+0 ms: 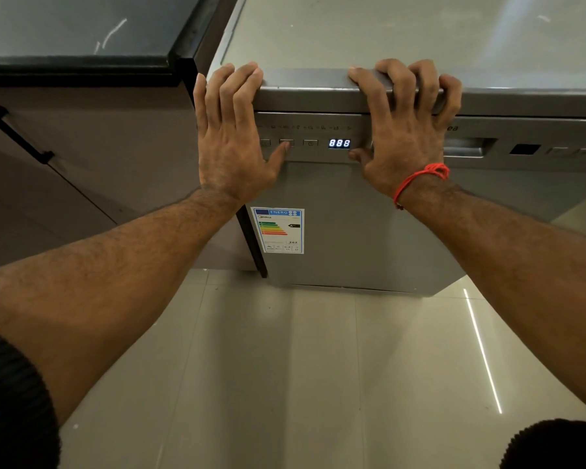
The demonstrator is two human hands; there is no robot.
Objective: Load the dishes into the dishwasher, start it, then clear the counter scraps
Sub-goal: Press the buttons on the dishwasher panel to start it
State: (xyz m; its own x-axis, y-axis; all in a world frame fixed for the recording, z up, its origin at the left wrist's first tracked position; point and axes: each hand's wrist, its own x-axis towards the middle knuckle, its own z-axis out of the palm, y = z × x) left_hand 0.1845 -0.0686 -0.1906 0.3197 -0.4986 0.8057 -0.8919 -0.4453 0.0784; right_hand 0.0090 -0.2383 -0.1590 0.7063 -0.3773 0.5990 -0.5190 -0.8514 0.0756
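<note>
- left hand [229,137] flat on dishwasher [352,214] front, fingers straight over the top edge; thumb tip on a control-panel button [286,143]
- right hand [405,130] curled over the top edge, thumb under the panel beside the display [339,143] reading 888
- door shut; energy label [278,230] lower left; red wrist thread [420,179]

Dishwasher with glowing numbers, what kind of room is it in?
Most likely a kitchen. The steel dishwasher stands on a tiled floor, beside a cabinet with a dark countertop. The left hand and right hand hold its top edge near the lit display.
</note>
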